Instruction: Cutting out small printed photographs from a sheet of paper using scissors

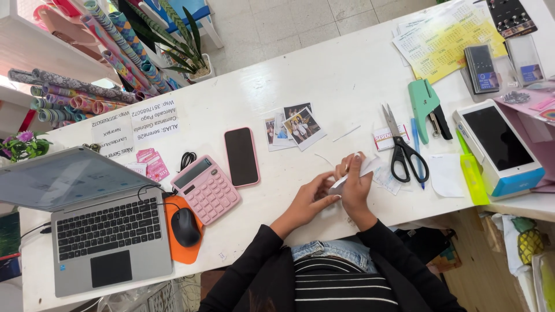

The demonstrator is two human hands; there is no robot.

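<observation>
Pinching a small white paper piece [341,184] between both hands, your left hand [310,199] steadies its edge while your right hand [354,182] folds over it at centre frame, beside the black scissors [403,151].

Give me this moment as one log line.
left hand: holds small white paper piece | right hand: pinches same piece | scissors: lying beside hands on white table
</observation>
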